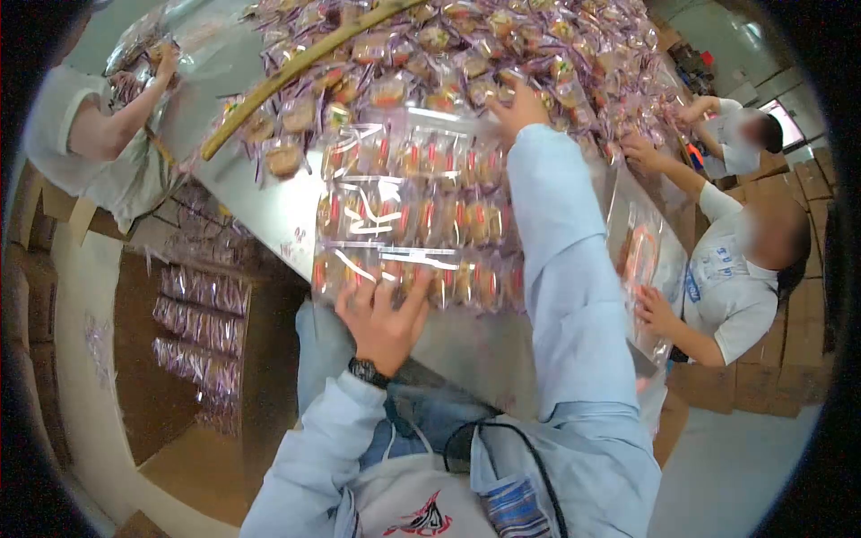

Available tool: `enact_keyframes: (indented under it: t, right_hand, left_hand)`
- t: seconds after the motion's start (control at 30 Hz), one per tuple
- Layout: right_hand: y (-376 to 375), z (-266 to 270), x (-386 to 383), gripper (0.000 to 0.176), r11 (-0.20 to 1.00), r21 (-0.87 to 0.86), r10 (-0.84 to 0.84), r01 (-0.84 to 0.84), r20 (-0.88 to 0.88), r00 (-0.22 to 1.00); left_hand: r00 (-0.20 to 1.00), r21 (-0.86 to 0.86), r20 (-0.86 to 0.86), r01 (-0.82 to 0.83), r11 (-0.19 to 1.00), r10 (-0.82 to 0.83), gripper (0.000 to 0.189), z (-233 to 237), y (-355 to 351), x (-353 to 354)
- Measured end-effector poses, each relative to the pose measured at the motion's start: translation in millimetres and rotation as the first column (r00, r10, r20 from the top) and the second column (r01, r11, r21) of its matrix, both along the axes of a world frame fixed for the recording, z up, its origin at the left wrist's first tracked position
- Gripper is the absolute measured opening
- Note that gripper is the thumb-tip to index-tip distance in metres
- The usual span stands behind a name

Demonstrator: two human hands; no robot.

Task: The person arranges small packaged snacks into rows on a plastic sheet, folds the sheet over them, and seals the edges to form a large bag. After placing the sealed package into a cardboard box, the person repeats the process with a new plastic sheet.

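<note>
In front of me on the metal table lies a clear plastic bag point(413, 215) filled with rows of small, individually wrapped pastries. My left hand point(386, 323) rests on its near edge, fingers spread over the film. Beyond the bag's far right corner, my right hand point(520, 112) reaches into a big heap of wrapped pastries point(439, 67) in clear and purple packets. Its thumb and fingers are apart and touch the near side of the heap. One loose packet point(283, 160) sits left of the bag.
A long wooden stick point(305, 67) lies across the heap. Packed bags stand in a cardboard box point(269, 359) below at left. One person point(99, 134) handles packets at left; two others point(731, 260) work along the right side. Stacked cartons point(762, 359) stand behind them.
</note>
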State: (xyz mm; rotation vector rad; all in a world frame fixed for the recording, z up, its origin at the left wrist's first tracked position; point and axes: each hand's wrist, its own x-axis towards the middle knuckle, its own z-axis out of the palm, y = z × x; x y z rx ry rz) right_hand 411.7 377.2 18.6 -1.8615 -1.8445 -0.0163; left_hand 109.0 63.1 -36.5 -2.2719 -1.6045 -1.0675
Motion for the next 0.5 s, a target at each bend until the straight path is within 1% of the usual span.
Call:
enact_keyframes:
  t: [0.03,0.07,0.13,0.17,0.27,0.3,0.4,0.43,0.47,0.5]
  right_hand:
    - [11,-2,-1,0.078,0.987,-0.122,-0.096,0.107,0.089,0.991]
    - [20,-18,2,0.08,0.99,-0.092,-0.102,0.109,0.083,0.991]
    - [20,-14,-8,0.077,0.96,-0.197,-0.125,0.199,0.335,0.934]
    - [18,-6,-10,0.074,0.973,-0.167,-0.092,0.161,0.361,0.928]
    - [31,-7,3,0.073,0.993,-0.116,0.004,0.023,0.228,0.974]
    - [25,-5,1,0.058,0.997,0.053,-0.061,0.052,0.191,0.98]
    - [-16,36,3,0.043,0.993,0.087,0.065,-0.076,0.123,0.99]
    - [-36,48,6,0.037,0.991,0.081,0.105,-0.107,0.03,0.994]
    - [-57,58,9,0.038,0.961,0.213,0.15,-0.177,0.137,0.979]
    - [-81,68,8,0.04,0.906,0.335,0.18,-0.259,0.248,0.952]
  left_hand:
    - [1.0,-0.002,0.003,-0.003,1.0,0.003,0.048,1,-1,1]
    - [1.0,-0.004,0.014,-0.008,1.0,0.008,0.048,1,-1,4]
    - [1.0,-0.029,0.017,-0.006,1.0,0.006,0.046,2,1,5]
    - [1.0,-0.035,0.008,-0.009,0.999,0.009,0.046,0,-1,5]
    - [1.0,-0.02,-0.009,-0.023,1.0,0.023,0.044,2,-3,5]
    - [1.0,-0.017,-0.007,-0.024,1.0,0.024,0.044,2,-2,5]
    - [1.0,-0.028,-0.002,-0.014,1.0,0.014,0.044,2,0,4]
    - [1.0,-0.038,0.001,-0.011,0.999,0.011,0.044,2,-1,3]
    - [1.0,-0.036,0.013,-0.011,0.999,0.011,0.044,3,-1,3]
    - [1.0,-0.031,0.026,-0.013,0.999,0.014,0.044,4,0,4]
